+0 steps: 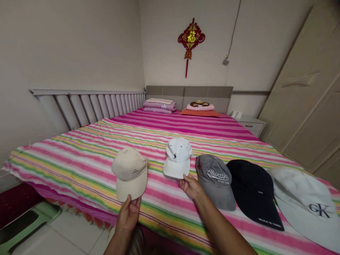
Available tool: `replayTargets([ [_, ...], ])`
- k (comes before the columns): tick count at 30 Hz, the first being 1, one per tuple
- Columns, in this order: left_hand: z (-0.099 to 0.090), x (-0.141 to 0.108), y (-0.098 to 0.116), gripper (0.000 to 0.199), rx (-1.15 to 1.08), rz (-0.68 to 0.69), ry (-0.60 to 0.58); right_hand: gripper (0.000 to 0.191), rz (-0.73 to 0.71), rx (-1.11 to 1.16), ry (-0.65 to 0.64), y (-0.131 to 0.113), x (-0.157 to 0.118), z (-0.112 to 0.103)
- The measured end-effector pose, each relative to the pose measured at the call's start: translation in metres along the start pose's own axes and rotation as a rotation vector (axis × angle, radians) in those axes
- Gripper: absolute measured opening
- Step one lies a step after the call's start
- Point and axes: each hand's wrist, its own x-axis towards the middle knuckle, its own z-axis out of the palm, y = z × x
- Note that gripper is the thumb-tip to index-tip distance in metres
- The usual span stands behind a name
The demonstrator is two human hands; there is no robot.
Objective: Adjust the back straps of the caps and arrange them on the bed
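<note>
My left hand (129,212) grips the brim of a beige baseball cap (129,168), thumb on top and fingers underneath. A white baseball cap (177,156) with a small dark emblem is pinched at its brim by my right hand (190,186). Just right of it lies a grey cap (215,182) with white lettering. Beside that rests a black cap (252,189), partly overlapping a larger white cap (305,205) marked with dark letters at the right edge.
The caps are over a bed with a striped sheet (87,159). Folded bedding (159,105) and a pink pillow (200,106) sit by the headboard (170,92). A radiator (92,106) runs along the left wall; a green stool (34,223) stands low at left.
</note>
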Motion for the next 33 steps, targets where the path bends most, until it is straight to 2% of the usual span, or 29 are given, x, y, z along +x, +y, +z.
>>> replayTargets([
  [6,-0.003,0.002,-0.004,0.04,0.003,0.005,0.013,0.002,0.014,-0.033,0.116,0.01,0.004,-0.016],
  [11,-0.005,0.002,-0.004,0.039,0.047,0.041,-0.045,0.012,0.053,-0.084,0.242,0.012,0.003,-0.021],
  [17,-0.006,0.002,-0.005,0.04,0.033,0.024,-0.054,0.017,0.084,-0.125,0.379,0.017,-0.007,-0.024],
  [30,-0.009,0.001,-0.005,0.043,-0.038,-0.015,-0.061,0.013,0.045,-0.123,0.424,0.025,-0.045,-0.024],
  [33,-0.012,0.003,-0.006,0.043,-0.023,-0.014,-0.085,0.018,0.014,-0.114,0.408,0.026,-0.054,-0.021],
])
